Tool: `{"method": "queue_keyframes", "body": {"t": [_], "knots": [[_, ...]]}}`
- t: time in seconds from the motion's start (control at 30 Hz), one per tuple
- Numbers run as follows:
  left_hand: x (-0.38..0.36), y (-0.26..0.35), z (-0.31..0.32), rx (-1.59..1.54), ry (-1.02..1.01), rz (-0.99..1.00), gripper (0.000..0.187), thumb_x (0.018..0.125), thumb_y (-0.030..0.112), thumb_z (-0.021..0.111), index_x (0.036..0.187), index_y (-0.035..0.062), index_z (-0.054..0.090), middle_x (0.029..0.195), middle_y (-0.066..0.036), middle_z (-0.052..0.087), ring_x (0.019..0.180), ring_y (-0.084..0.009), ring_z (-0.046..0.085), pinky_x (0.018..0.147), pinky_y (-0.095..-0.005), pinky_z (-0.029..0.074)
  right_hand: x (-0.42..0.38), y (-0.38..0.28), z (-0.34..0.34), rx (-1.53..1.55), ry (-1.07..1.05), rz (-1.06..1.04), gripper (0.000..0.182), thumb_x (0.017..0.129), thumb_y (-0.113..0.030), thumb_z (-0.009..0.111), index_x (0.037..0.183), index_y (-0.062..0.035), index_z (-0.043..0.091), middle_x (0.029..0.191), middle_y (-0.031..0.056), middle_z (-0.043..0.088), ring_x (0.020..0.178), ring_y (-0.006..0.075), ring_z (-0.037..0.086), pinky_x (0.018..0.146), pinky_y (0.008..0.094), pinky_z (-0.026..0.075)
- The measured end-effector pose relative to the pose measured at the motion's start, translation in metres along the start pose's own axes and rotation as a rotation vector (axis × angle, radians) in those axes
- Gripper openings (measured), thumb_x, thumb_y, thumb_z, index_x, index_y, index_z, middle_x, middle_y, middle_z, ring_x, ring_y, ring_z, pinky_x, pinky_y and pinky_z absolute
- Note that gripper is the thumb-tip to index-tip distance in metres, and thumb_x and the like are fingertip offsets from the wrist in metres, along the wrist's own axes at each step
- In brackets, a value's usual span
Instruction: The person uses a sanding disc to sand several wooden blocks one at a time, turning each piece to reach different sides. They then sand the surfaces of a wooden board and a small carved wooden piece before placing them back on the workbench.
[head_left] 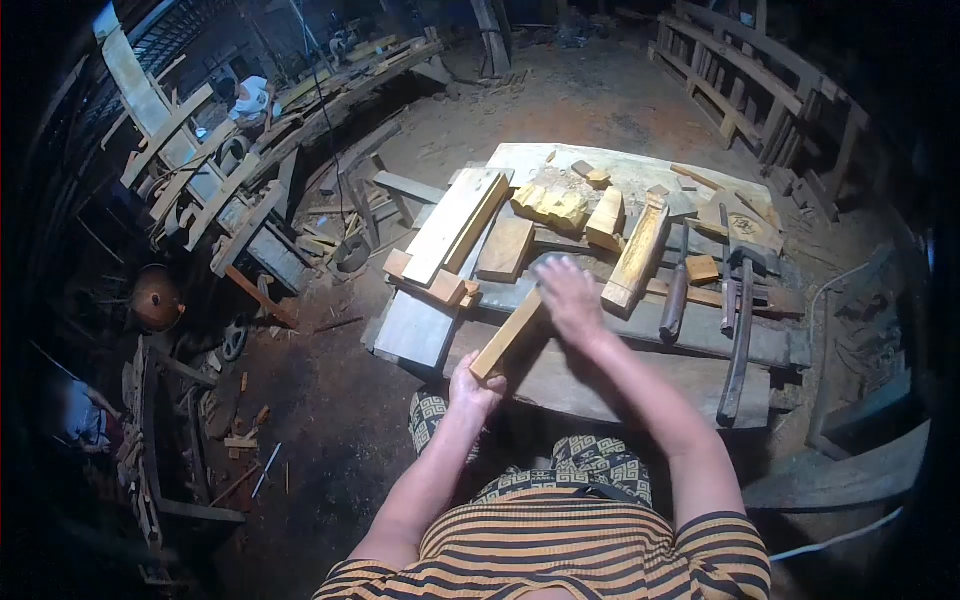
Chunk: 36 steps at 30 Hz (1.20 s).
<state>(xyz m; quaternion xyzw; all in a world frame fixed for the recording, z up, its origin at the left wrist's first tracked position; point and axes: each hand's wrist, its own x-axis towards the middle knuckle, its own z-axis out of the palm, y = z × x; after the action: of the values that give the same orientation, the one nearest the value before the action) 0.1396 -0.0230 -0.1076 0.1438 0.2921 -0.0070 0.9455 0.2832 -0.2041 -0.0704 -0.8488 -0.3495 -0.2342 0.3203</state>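
Observation:
A short wooden bar [510, 332] slants over the front edge of the workbench [590, 385]. Its near end is gripped by my left hand [476, 388]. My right hand [570, 298] is over the far end, blurred, and its fingers and anything under them cannot be made out. Just beyond lie a flat wooden block [506, 249], a yellow carved piece [550, 206] and a long hollowed piece [636, 255]. To the right rest a chisel [675, 300] and a long-handled tool [738, 345].
Long boards [455, 228] lie on the bench's left side. A small block [702, 268] sits among the tools. Another person [250, 100] is at the upper left, and part of a person [85, 415] shows at the far left. A wooden rack [740, 85] stands upper right.

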Motion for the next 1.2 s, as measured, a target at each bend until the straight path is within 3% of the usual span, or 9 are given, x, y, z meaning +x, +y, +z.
{"method": "queue_keyframes", "body": {"t": [0.07, 0.17, 0.23, 0.3, 0.43, 0.6, 0.83, 1.0, 1.2], "knots": [[0.003, 0.000, 0.003, -0.037, -0.156, -0.075, 0.023, 0.093, 0.025, 0.043, 0.097, 0.0084, 0.059, 0.084, -0.006, 0.061, 0.063, -0.0176, 0.056, 0.044, -0.0293, 0.043, 0.003, -0.059, -0.033, 0.035, -0.356, -0.019, 0.043, 0.078, -0.013, 0.053, 0.120, -0.0058, 0.054, 0.126, 0.0192, 0.053, 0.124, 0.0335, 0.044, 0.102, 0.0473, 0.033], [-0.011, -0.007, 0.030, -0.114, 0.000, 0.044, 0.027, 0.095, 0.021, 0.038, 0.108, 0.0083, 0.057, 0.105, -0.010, 0.064, 0.092, -0.0249, 0.065, 0.077, -0.0395, 0.058, -0.047, -0.085, -0.012, 0.242, -0.180, -0.404, 0.066, 0.067, -0.014, 0.063, 0.132, -0.0203, 0.051, 0.139, 0.0055, 0.047, 0.134, 0.0229, 0.038, 0.111, 0.0467, 0.025], [-0.005, -0.008, 0.022, -0.056, 0.039, 0.108, 0.026, 0.095, 0.024, 0.041, 0.107, 0.0083, 0.057, 0.100, -0.010, 0.064, 0.086, -0.0246, 0.065, 0.071, -0.0377, 0.057, -0.039, -0.071, -0.011, 0.261, -0.181, -0.451, 0.061, 0.069, -0.014, 0.063, 0.129, -0.0186, 0.053, 0.138, 0.0073, 0.048, 0.133, 0.0246, 0.038, 0.110, 0.0484, 0.026], [0.020, 0.019, -0.034, -0.064, -0.452, -0.191, 0.025, 0.094, 0.027, 0.046, 0.105, 0.0081, 0.058, 0.096, -0.009, 0.063, 0.078, -0.0236, 0.063, 0.066, -0.0356, 0.055, -0.021, -0.031, 0.000, 0.067, -0.082, -0.370, 0.052, 0.076, -0.016, 0.061, 0.127, -0.0175, 0.055, 0.137, 0.0088, 0.049, 0.134, 0.0256, 0.036, 0.109, 0.0490, 0.027], [-0.005, -0.004, 0.026, 0.311, 0.041, 0.413, 0.019, 0.087, 0.021, 0.061, 0.098, 0.0042, 0.059, 0.093, -0.006, 0.062, 0.082, -0.0177, 0.059, 0.074, -0.0324, 0.050, 0.016, 0.021, -0.014, 0.035, -0.171, 0.218, 0.034, 0.090, -0.027, 0.048, 0.118, -0.0146, 0.059, 0.127, 0.0105, 0.055, 0.121, 0.0295, 0.048, 0.104, 0.0479, 0.031], [-0.011, -0.007, 0.043, 0.461, 0.114, 0.642, 0.031, 0.092, 0.029, 0.056, 0.105, 0.0011, 0.060, 0.102, -0.008, 0.063, 0.097, -0.0184, 0.059, 0.088, -0.0310, 0.046, 0.004, -0.001, -0.017, 0.142, -0.207, 0.111, 0.022, 0.085, -0.021, 0.052, 0.096, -0.0044, 0.060, 0.094, 0.0151, 0.059, 0.096, 0.0356, 0.055, 0.085, 0.0448, 0.044], [-0.004, -0.003, 0.028, 0.427, -0.069, 0.528, 0.069, 0.092, 0.063, 0.034, 0.115, 0.0021, 0.055, 0.106, -0.011, 0.063, 0.097, -0.0232, 0.063, 0.086, -0.0370, 0.050, -0.016, -0.068, -0.001, 0.505, -0.299, -0.334, 0.031, 0.089, -0.026, 0.050, 0.114, -0.0106, 0.061, 0.119, 0.0128, 0.058, 0.114, 0.0321, 0.052, 0.100, 0.0418, 0.038], [-0.024, -0.006, 0.040, 0.405, 0.129, 0.391, 0.041, 0.074, 0.029, 0.075, 0.108, 0.0146, 0.056, 0.095, -0.004, 0.060, 0.081, -0.0187, 0.059, 0.055, -0.0335, 0.046, 0.015, 0.013, 0.025, 0.119, -0.361, 0.141, 0.038, 0.091, -0.034, 0.048, 0.120, -0.0120, 0.059, 0.132, 0.0116, 0.051, 0.129, 0.0281, 0.041, 0.108, 0.0497, 0.026], [-0.032, -0.007, 0.050, 0.391, 0.180, 0.254, 0.032, 0.079, 0.022, 0.067, 0.108, 0.0172, 0.054, 0.096, -0.005, 0.059, 0.082, -0.0241, 0.059, 0.057, -0.0365, 0.048, 0.007, 0.011, 0.022, -0.033, -0.281, 0.192, 0.041, 0.092, -0.034, 0.046, 0.126, -0.0134, 0.053, 0.136, 0.0092, 0.048, 0.130, 0.0269, 0.039, 0.107, 0.0493, 0.026]]}}
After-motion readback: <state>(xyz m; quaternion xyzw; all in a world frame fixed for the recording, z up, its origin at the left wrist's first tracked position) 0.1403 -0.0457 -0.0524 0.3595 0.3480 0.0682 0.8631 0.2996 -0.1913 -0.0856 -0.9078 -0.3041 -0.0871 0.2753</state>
